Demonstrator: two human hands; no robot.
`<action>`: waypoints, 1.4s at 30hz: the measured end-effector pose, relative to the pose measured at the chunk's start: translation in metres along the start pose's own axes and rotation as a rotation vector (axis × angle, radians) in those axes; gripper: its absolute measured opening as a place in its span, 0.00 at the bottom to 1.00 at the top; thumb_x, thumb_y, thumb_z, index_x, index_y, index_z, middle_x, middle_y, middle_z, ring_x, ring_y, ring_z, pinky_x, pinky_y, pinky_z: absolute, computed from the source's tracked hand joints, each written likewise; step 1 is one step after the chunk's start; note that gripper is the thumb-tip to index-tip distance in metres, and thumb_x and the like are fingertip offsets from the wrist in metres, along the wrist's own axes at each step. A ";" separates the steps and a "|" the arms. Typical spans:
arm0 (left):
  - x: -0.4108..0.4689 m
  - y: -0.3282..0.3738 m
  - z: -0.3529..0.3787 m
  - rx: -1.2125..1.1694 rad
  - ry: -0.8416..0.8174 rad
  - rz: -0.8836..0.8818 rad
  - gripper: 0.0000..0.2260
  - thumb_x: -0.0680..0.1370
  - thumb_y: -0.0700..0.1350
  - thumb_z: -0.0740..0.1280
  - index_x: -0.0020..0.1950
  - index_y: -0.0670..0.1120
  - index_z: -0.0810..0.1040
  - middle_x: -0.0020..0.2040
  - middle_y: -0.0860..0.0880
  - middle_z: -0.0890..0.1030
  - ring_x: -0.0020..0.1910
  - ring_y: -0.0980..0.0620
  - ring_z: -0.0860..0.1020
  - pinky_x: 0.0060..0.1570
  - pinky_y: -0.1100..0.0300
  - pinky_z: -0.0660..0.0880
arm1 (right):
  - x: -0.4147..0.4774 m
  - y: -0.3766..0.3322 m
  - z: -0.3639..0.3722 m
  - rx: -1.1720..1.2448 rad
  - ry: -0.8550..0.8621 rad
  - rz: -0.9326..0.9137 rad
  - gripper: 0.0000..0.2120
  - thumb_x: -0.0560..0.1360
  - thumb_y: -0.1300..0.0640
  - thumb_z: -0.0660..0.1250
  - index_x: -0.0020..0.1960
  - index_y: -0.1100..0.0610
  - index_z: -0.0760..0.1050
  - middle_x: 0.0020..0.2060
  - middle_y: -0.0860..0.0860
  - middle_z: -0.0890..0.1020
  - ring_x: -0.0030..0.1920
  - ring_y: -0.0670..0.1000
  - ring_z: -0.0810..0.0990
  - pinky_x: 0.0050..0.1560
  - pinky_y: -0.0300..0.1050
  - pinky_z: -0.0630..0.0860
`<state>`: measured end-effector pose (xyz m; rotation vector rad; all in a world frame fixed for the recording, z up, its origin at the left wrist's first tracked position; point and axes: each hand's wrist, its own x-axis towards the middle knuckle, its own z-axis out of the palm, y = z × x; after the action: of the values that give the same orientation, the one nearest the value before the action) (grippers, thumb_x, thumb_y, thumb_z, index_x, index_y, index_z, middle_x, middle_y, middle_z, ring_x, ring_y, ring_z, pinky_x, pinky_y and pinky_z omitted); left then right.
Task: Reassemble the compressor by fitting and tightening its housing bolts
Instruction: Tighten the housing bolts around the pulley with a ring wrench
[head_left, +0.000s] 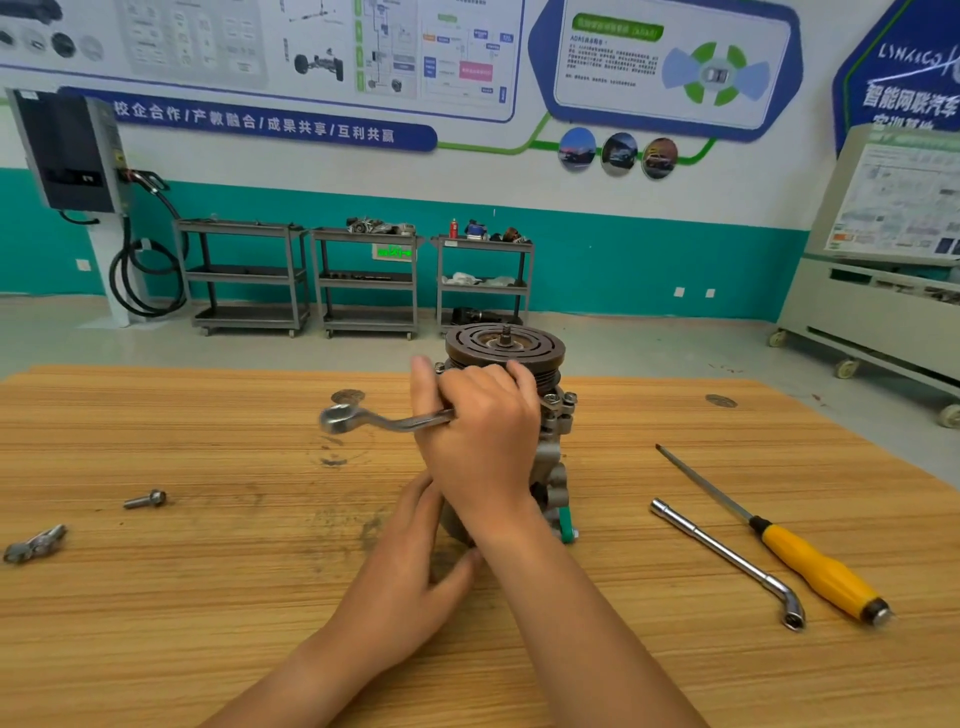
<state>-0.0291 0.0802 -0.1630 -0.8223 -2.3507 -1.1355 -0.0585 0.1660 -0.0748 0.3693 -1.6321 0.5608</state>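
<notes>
Nearest, left hand (415, 561) clasping base of compressor (506, 348), upright mid-table; right hand (478, 426) gripping wrench (384, 418) at upper housing. Seated bolts (551, 399) showing at right; loose bolt (145, 500) lying left, so tightening probably unfinished.

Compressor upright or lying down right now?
Upright: compressor stands on end on the table, clutch pulley on top.

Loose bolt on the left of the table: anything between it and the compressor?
Nothing visible. Bare table lies between the bolt and the compressor. The wrench in the right hand juts left up near the compressor's top; the left hand holds the compressor's base on the bolt's side.
</notes>
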 end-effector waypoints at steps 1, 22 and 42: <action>-0.001 -0.001 0.000 0.013 -0.016 -0.017 0.29 0.76 0.45 0.67 0.66 0.66 0.53 0.68 0.63 0.60 0.68 0.71 0.57 0.62 0.79 0.53 | 0.008 0.000 -0.007 0.102 0.044 0.011 0.20 0.75 0.57 0.64 0.25 0.57 0.70 0.19 0.46 0.69 0.22 0.46 0.68 0.34 0.38 0.71; -0.002 -0.009 0.000 0.013 -0.018 -0.111 0.29 0.76 0.49 0.66 0.65 0.69 0.50 0.69 0.65 0.57 0.70 0.63 0.60 0.67 0.66 0.58 | 0.047 0.113 -0.053 1.649 0.297 1.180 0.24 0.73 0.52 0.51 0.19 0.54 0.60 0.14 0.46 0.57 0.18 0.46 0.49 0.21 0.34 0.51; 0.002 0.000 0.005 -0.056 0.041 -0.025 0.29 0.74 0.45 0.67 0.65 0.65 0.55 0.66 0.67 0.59 0.63 0.80 0.55 0.57 0.83 0.55 | -0.010 -0.002 0.002 0.214 0.069 0.053 0.24 0.77 0.55 0.62 0.23 0.58 0.66 0.19 0.50 0.66 0.25 0.48 0.61 0.28 0.45 0.61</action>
<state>-0.0318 0.0848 -0.1648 -0.7833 -2.3117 -1.2222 -0.0574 0.1622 -0.0841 0.4598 -1.5232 0.7838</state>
